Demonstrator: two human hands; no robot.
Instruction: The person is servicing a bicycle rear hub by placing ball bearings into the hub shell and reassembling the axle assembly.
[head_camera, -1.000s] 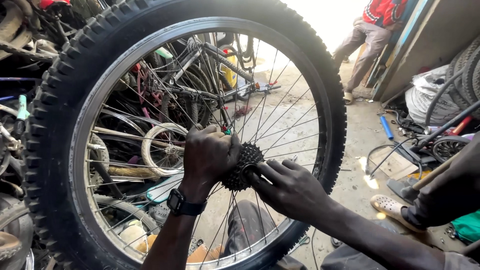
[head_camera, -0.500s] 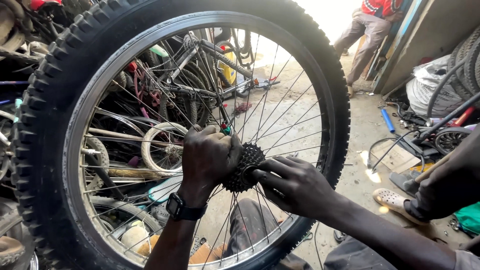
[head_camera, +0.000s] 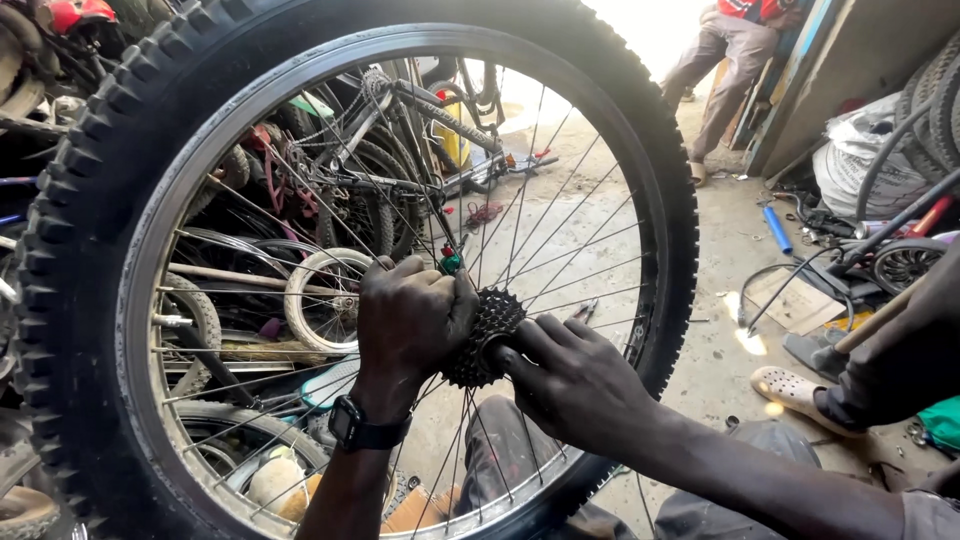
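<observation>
wheel (head_camera: 120, 250) stands upright close in front of the camera, knobby tyre (head_camera: 60, 200) filling the left of the view, rim and spokes (head_camera: 560, 230) crossing the middle. cassette (head_camera: 480, 335), a black toothed cog stack, sits at the hub, just below the centre of the view.

left hand (head_camera: 410, 315) is closed in a fist on the left side of the cassette, fingers curled tight around something at the hub; a small green-tipped piece (head_camera: 450, 263) shows just above the knuckles. what the fist encloses cannot be told. black watch (head_camera: 362, 430) on that wrist.

right hand (head_camera: 575, 385) comes in from the lower right, fingers narrow and pressed against the right edge of the cassette, thumb and forefinger touching the cogs. it grips the cog stack rather than lying flat on it.

against the earlier frames: both hands stay on the cassette in the same grip, left fist and right fingers on opposite sides. the wheel sits a little further left and higher in the view than a second ago; more of the tyre's left tread now shows. the hands hold near the same spot relative to the hub. no clear turn of the cogs can be read.

behind the spokes: a heap of bike frames (head_camera: 380, 170) and small wheels (head_camera: 325, 300). on the dirt floor to the right, a blue tube (head_camera: 777, 230), a pale clog (head_camera: 795, 392) on someone's foot, and another person (head_camera: 725, 70) in a red top at the upper right.
</observation>
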